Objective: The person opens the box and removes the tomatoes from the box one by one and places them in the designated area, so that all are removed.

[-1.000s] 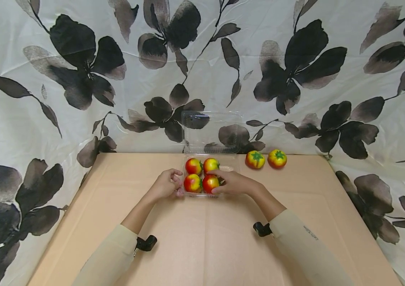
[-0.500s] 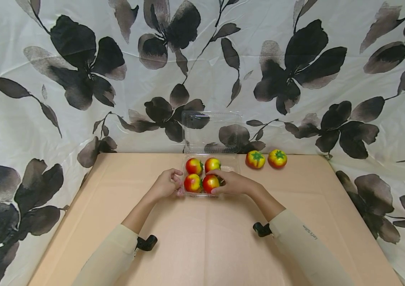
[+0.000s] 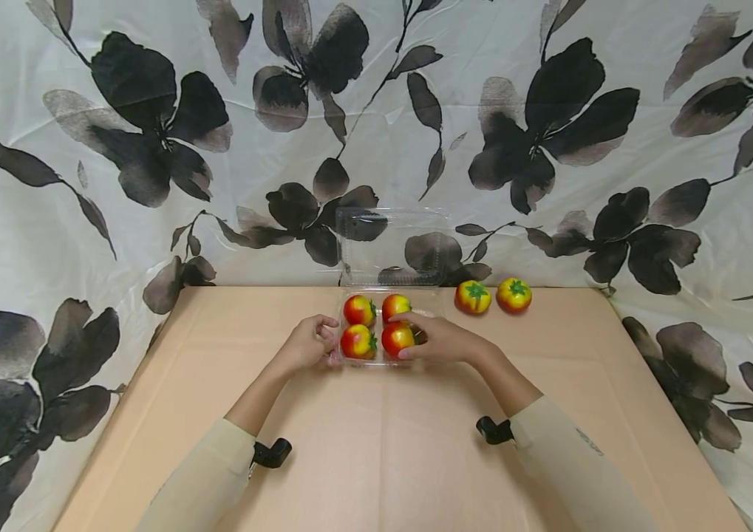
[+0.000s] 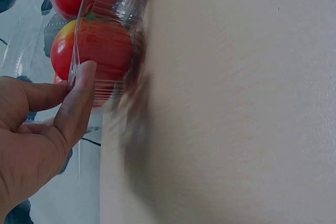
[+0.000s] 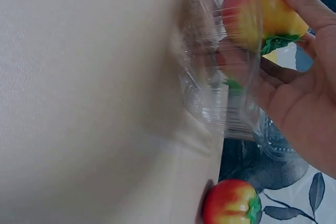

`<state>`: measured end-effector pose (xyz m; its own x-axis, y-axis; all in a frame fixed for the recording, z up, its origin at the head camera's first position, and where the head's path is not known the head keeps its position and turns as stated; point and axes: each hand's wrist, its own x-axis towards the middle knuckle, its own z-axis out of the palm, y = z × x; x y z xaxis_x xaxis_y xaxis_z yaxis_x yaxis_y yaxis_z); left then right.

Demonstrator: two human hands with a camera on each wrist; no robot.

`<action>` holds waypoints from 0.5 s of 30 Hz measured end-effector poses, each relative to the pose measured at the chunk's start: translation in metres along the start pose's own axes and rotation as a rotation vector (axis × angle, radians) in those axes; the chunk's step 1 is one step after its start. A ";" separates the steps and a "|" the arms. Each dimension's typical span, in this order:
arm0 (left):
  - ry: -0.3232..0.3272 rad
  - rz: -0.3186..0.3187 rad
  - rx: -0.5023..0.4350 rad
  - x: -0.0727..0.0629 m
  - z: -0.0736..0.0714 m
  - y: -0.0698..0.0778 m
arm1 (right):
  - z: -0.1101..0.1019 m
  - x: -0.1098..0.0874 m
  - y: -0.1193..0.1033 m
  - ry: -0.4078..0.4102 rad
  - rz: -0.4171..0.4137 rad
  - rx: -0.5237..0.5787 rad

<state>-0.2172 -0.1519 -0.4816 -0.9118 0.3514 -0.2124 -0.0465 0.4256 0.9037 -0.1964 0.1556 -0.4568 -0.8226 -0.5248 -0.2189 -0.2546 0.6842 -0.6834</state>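
Note:
A clear plastic clamshell box (image 3: 426, 299) stands at the table's far edge, its lid (image 3: 392, 244) raised behind it. Several red-and-yellow tomatoes with green tops sit in its left and middle part. My left hand (image 3: 309, 342) pinches the box's left rim between thumb and fingers; the left wrist view shows this grip (image 4: 47, 124). Inside the box, my right hand (image 3: 439, 340) holds the front right tomato (image 3: 396, 339), thumb at the near side and fingers over the far side. In the right wrist view that tomato (image 5: 262, 11) lies against the thumb, with some fingers hidden behind the clear wall.
Two more tomatoes, one nearer (image 3: 473, 297) and one farther right (image 3: 514, 295), lie on the table right of the box. The tan table (image 3: 376, 451) ends just behind them. A white cloth with dark flowers (image 3: 376, 148) hangs beyond.
My right hand and the front right tomato have shifted slightly to the right within the box. The left hand keeps its grip on the rim, and the head view has moved a little.

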 end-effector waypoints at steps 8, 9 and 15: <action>0.006 -0.008 0.002 -0.001 0.000 0.002 | -0.005 -0.007 0.002 0.027 -0.010 0.015; 0.004 -0.011 -0.006 -0.001 0.000 0.002 | -0.005 -0.008 0.003 0.029 -0.011 0.019; -0.009 -0.024 -0.035 0.000 0.000 0.001 | -0.006 -0.015 0.004 0.035 0.005 0.057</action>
<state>-0.2170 -0.1514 -0.4805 -0.9064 0.3490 -0.2379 -0.0833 0.4045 0.9108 -0.1884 0.1691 -0.4527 -0.8413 -0.5029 -0.1983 -0.2220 0.6560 -0.7214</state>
